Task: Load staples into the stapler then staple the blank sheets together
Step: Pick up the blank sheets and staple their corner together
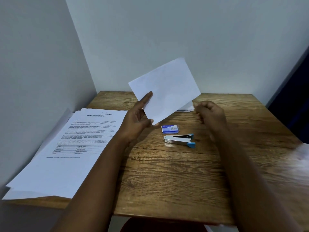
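My left hand holds small blank white sheets lifted above the wooden table, gripped at their lower left corner and tilted. My right hand hovers beside the sheets' lower right edge with its fingers curled; nothing shows in it. More blank sheets lie on the table behind the lifted ones, mostly hidden. A small blue box of staples rests on the table below the sheets. Just in front of it lies a silver stapler with blue ends, on its side.
A stack of printed documents covers the table's left side and overhangs its left edge. Grey walls meet in a corner behind the table. A dark blue surface stands at the right. Something white and blurred sits at the right edge.
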### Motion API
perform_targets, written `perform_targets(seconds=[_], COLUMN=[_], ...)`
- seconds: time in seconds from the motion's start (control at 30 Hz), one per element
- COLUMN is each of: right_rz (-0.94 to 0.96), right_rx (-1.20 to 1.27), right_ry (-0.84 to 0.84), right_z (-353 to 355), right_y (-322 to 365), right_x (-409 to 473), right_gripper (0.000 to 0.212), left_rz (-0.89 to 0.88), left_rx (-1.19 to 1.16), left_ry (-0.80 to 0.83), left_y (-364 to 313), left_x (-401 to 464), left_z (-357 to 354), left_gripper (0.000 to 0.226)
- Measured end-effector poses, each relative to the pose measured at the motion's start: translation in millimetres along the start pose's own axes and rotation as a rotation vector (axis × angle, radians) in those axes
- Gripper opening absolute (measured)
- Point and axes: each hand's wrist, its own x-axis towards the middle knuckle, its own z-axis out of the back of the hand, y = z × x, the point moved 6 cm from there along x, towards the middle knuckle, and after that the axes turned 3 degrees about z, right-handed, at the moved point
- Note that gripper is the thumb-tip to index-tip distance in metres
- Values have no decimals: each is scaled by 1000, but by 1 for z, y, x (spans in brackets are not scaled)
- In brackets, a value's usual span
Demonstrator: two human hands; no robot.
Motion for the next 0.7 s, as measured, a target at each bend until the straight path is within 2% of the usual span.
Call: perform_targets(seconds=[0.07, 0.13, 0.2, 0.23, 0.37, 0.47, 0.57, 0.7], right_rz=[176, 275, 362, 389, 405, 412, 331, 93], right_rx=[-293, -601, -853, -896, -845, -744, -421, -16], right_ry=[269, 510, 610, 625, 658, 580, 401, 252], right_z=[-25, -46, -56, -58, -57, -53, -44, -33], right_y=[8, 6, 4, 4, 6, 9, 17, 14], right_x=[-11, -25, -33, -36, -36, -33, -26, -20], right_gripper=[13, 36, 48, 48, 32, 23, 20, 22], left_rz=[-15, -12, 2, 10, 18, 10, 3, 4], left_rx=[-8, -45, -101, -121, -144, -156, -162, -170], left_ry=[-25, -34, -39, -44, -70, -80, -90, -124], left_y=[2, 4, 6, 7, 8, 7, 7, 7], left_x=[2, 2, 2, 2, 3, 3, 4, 5], left_z=[2, 3, 5, 5, 6, 6, 7, 8], left_gripper=[86, 84, 82, 82, 81, 80, 81, 83])
